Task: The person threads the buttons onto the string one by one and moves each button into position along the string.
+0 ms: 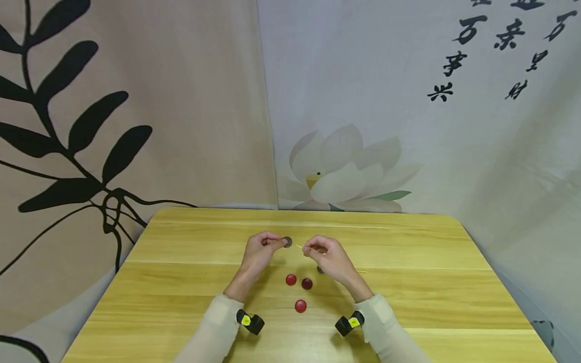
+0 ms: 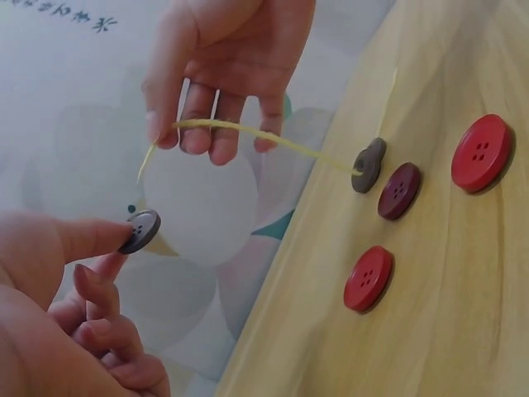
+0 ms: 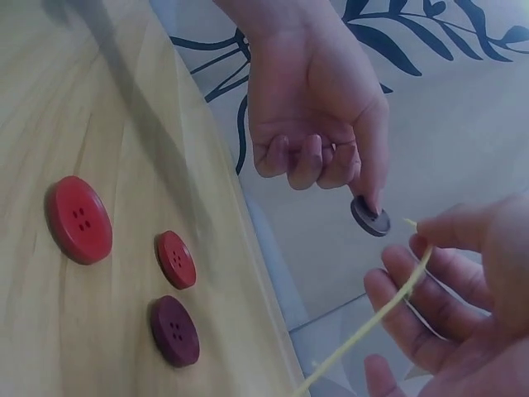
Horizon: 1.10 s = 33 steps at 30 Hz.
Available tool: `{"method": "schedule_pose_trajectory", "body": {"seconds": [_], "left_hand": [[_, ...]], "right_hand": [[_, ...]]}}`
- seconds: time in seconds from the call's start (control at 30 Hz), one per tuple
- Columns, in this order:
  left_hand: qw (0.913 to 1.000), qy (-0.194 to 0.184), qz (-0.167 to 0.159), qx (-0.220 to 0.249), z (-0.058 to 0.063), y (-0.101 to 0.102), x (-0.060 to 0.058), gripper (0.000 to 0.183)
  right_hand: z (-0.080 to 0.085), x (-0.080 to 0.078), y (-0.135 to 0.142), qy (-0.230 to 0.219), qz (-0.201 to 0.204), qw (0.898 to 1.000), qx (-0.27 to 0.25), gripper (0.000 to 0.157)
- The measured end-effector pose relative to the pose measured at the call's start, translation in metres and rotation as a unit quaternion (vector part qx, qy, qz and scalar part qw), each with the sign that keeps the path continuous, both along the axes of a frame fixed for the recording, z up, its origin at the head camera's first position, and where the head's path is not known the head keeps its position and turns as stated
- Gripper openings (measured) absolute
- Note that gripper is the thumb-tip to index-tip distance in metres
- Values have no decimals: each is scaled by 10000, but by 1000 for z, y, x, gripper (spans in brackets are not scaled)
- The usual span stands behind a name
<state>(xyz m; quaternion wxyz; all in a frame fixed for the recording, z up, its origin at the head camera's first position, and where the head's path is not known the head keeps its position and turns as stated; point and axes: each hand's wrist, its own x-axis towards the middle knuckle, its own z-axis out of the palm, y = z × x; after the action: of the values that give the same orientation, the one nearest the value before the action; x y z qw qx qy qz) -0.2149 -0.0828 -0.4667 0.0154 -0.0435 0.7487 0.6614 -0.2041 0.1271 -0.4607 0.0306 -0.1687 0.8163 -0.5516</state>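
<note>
My left hand (image 1: 259, 256) pinches a grey four-hole button (image 2: 143, 232) at its edge, between thumb and forefinger, above the table. Across from it, my right hand (image 1: 332, 261) pinches a yellow string (image 2: 248, 129) near its end. A short tip of that string sticks out toward the grey button, with a small gap between them. From the right hand the string runs down to dark grey-brown buttons (image 2: 365, 172) on the table, which seem to overlap with the string through them. In the head view the right hand and wrist partly hide these.
Nearer the person lie two red buttons (image 1: 291, 279) and a dark maroon button (image 1: 306, 284) on the wooden table (image 1: 181, 302). Another stretch of yellow string (image 1: 362, 271) shows right of the right wrist. Printed curtains (image 1: 204, 126) hang behind the table.
</note>
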Motion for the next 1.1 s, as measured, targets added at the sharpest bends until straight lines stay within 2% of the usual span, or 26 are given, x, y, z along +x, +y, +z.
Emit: {"method": "schedule_pose_trajectory", "body": {"seconds": [0.13,0.37,0.63,1.1], "left_hand": [[10000,29,12,28,-1,4,2,16],[9998,148,128,80,-4,10,4,14],[9997,177,105,90,-2,14,6,14],[9997,215,74,113,-1,16,6,16]], "right_hand": [[2,2,-4,50,-72,9999,107,10],[16,10,-10,25,-135,9998,153,11],[1,2,-7,70,-234,9995,193,9],[-2,-3,-8,-10,-224,9997,108,9]]}}
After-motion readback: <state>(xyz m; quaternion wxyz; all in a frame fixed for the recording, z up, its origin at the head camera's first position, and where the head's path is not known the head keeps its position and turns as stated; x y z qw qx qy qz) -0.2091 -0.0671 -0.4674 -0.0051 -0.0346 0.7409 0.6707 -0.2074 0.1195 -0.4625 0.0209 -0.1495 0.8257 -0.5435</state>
